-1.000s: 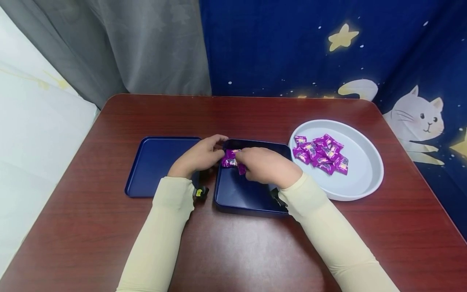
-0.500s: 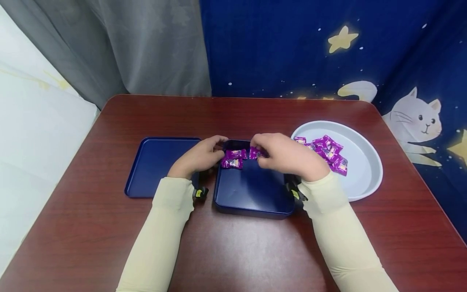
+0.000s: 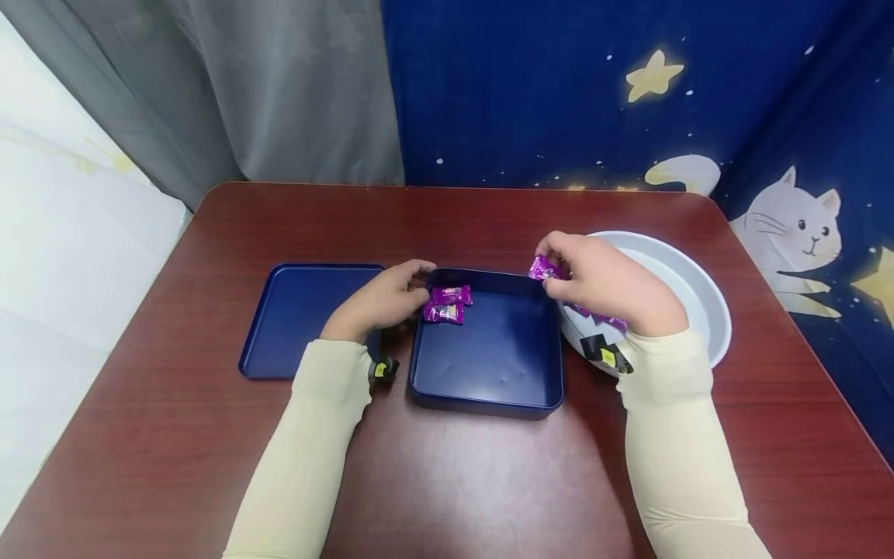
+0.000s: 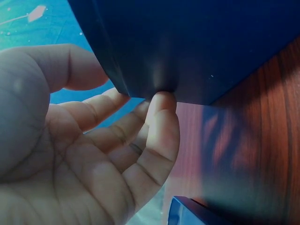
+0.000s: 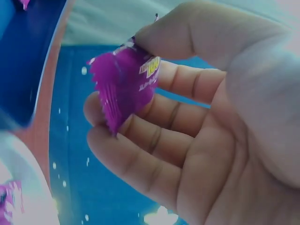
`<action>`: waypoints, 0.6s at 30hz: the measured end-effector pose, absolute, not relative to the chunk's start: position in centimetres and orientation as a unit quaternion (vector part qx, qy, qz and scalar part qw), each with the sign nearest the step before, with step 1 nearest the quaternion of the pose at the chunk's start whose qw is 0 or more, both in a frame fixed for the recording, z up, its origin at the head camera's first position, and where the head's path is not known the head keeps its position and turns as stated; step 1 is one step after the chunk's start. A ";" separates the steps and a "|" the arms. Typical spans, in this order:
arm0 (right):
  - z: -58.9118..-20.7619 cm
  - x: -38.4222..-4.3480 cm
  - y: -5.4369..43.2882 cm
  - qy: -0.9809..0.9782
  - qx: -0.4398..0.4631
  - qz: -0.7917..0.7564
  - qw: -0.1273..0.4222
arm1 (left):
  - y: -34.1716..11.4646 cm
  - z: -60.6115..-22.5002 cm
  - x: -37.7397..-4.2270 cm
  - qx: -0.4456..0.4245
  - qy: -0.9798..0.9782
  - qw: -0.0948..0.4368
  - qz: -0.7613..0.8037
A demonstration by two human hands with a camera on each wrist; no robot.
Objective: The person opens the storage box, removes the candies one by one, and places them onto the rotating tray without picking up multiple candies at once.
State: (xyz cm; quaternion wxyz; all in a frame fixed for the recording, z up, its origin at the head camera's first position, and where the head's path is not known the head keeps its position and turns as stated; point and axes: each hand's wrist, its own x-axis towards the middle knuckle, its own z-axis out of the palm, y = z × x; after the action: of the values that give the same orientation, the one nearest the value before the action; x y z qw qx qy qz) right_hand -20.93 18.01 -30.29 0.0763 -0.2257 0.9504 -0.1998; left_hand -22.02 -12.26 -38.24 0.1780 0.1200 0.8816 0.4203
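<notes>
Between the thumb and fingers of my right hand is a purple wrapped candy, also large in the right wrist view. That hand is above the left part of a round white tray, hiding much of the candy pile there. My left hand grips the far left corner of a square blue box. Its curled fingers touch the outer wall in the left wrist view. Inside that corner, two purple candies lie one in front of the other.
A flat blue lid lies left of the box, partly behind the left hand. All stand on a red-brown wooden table. Grey and blue curtains hang behind the far edge.
My right hand has moved right, from inside the box to over the white tray, with a candy in its fingers. The two candies in the box are now uncovered. The left hand stays put.
</notes>
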 end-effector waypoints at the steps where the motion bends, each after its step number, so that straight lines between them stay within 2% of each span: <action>1: -30.2 -21.0 18.4 0.952 -0.221 -0.199 0.075 | -12.2 -38.3 -22.0 0.119 0.880 0.179 0.424; 13: -30.4 -21.8 21.9 0.963 -0.179 -0.198 0.044 | -12.1 -38.4 -22.4 0.122 0.875 0.185 0.431; 18: -30.6 -22.2 23.1 0.970 -0.138 -0.194 0.049 | -12.3 -38.4 -22.6 0.122 0.879 0.183 0.422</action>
State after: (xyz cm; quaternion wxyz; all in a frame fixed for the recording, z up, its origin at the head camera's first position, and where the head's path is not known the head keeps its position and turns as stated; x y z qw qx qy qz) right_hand -22.23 23.08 -30.61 0.0488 -0.1377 0.9700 -0.1941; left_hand -22.56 -12.34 -38.36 0.1826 0.1220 0.8795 0.4223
